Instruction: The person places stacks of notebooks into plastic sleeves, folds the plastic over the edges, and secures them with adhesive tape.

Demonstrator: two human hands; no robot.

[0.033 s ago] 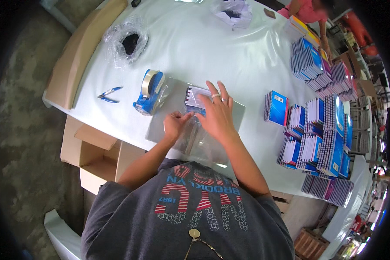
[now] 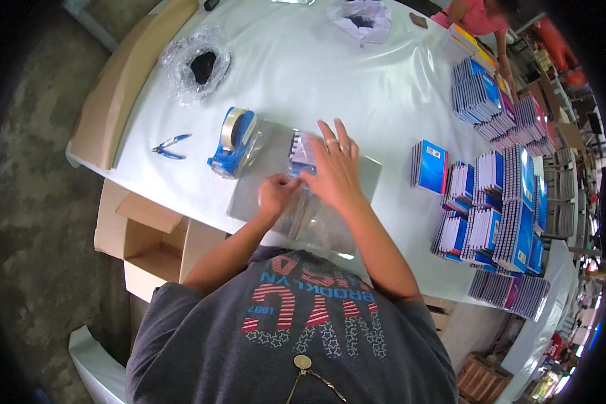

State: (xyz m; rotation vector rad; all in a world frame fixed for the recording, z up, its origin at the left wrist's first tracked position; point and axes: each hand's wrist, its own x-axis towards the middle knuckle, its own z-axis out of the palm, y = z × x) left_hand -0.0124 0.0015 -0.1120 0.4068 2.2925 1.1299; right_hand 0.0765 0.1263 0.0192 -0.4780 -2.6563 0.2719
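A small spiral-bound notebook [image 2: 301, 149] with a pale top face and a blue near edge lies in front of me, on overlapping sheets of clear plastic [image 2: 326, 232]. Over its right side spreads my right hand [image 2: 338, 176], fingers stretched out and thumb at the near edge. My left hand [image 2: 276, 195] pinches at that same near edge, apparently on the clear plastic; its fingertips are partly hidden. Just left of the sheets stands a blue tape dispenser [image 2: 225, 161] with a roll of clear tape. Blue-handled cutters [image 2: 171, 146] lie farther left.
Stacks of spiral notebooks [image 2: 515, 185] fill the table's right side. Crumpled plastic bundles [image 2: 184, 67] [image 2: 360, 21] sit toward the back. Cardboard [image 2: 131, 81] lines the left edge, and an open cardboard box [image 2: 155, 246] stands below. Another person [image 2: 475, 17] is at the far right.
Both hands have shifted very slightly, the left a little to the right. The right hand's fingers remain over the notebook.
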